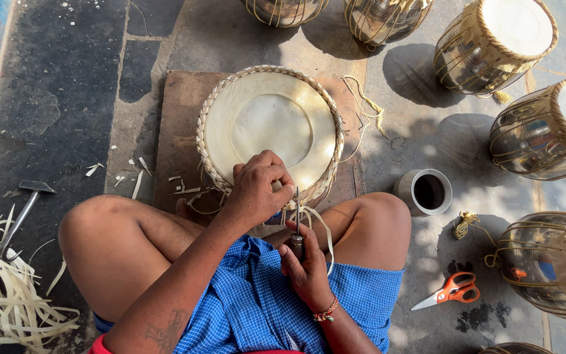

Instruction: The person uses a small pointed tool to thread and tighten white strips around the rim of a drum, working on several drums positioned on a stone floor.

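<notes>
Orange-handled scissors lie right of my knee, a cup nearby, a hammer left beside strip scraps.

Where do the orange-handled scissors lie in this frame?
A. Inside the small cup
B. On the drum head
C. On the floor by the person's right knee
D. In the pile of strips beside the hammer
C: the scissors lie on the stone floor beside the right knee, below the cup.

left hand: fingers curled, palm down | right hand: fist closed, thumb up
</notes>
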